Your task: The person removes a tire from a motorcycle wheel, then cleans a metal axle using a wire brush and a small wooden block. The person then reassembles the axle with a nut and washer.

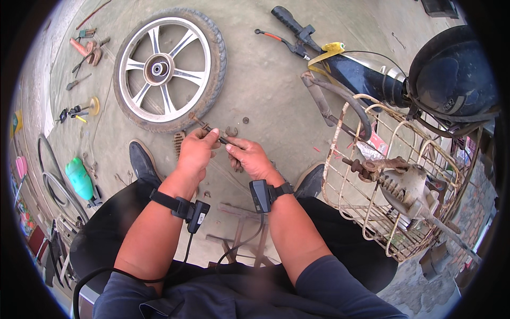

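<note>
Both my hands hold a slim dark metal rod, probably an axle, with rusty hardware on its far end (198, 121). My left hand (197, 148) pinches it near the rusty part, while the fingers of my right hand (248, 155) grip its other end. Just beyond my left hand a spoked wheel with a black tyre (218, 69) lies flat on the ground, its hub bearing (159, 69) facing up. A wire brush (178, 144) lies beside my left hand. Near my right hand are a small open-ended metal piece (231, 131) and a small round nut or washer (245, 119).
At the right stand a rusty wire basket (338, 175) with metal parts on it and a handlebar with a black grip (287, 20). Tools and a red-handled wrench (79, 47) lie at the far left. A green bottle (78, 178) and a coiled hose (47, 175) are nearer.
</note>
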The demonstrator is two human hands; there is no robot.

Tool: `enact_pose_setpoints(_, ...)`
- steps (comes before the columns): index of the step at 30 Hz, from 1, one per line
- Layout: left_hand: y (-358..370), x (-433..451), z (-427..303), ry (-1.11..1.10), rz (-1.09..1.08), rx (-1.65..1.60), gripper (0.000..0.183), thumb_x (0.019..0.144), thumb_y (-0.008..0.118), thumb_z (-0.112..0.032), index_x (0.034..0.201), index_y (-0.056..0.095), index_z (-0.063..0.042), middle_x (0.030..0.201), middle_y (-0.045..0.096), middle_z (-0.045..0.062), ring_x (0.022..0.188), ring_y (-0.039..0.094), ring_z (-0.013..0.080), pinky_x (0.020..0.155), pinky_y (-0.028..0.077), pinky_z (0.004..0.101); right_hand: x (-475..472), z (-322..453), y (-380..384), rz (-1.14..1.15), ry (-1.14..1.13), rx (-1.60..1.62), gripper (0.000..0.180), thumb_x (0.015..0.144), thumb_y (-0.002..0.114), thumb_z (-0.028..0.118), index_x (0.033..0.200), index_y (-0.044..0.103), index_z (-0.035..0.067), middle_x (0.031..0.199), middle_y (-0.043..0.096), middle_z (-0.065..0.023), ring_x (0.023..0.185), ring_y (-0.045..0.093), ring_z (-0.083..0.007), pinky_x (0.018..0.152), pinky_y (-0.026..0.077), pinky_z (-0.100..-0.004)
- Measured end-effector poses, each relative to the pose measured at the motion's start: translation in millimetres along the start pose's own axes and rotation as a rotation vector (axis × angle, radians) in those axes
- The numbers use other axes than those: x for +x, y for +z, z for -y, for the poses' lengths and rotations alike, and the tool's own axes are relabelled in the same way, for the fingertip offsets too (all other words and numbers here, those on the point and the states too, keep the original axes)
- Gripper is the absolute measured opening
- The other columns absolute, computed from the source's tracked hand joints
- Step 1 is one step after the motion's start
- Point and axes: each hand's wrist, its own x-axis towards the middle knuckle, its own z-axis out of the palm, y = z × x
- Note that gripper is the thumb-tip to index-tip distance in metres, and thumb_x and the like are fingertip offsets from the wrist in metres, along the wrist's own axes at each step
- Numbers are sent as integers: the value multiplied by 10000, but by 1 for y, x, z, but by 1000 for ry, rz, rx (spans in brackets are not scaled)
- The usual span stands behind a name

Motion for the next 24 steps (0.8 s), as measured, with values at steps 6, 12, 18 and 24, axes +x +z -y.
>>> enact_pose_setpoints(6,-5,4,1,17,-15,-57,241,959,661,-251,995,640,-14,930,656,37,870,637,149,734,455,317,5,13,-21,13,20,111,430,953,674,263,1306,604,29,934,642,-46,733,636,-111,576,479,-248)
enact_pose_setpoints(12,-14,6,-2,21,60,-100,224,957,673,-279,1022,617,-72,952,641,-12,905,639,135,749,451,277,48,5,-37,-529,-185,-411,433,925,658,228,1309,594,38,958,675,-68,765,664,-168,712,532,-302)
enact_pose_setpoints(18,-22,7,-7,-28,148,-272,276,984,632,-252,1178,604,-57,1046,636,-2,981,627,151,774,457,288,61,8,-27,-692,-227,-960,400,877,692,196,1262,619,115,1059,691,-111,926,675,-275,819,536,-415)
enact_pose_setpoints(24,-26,6,-11,-11,268,-402,251,976,638,-193,1182,629,-49,1087,657,15,975,638,150,777,474,286,63,21,-23,-654,-151,-1037,272,870,705,220,1114,636,124,1113,653,-128,1001,650,-342,838,531,-461)
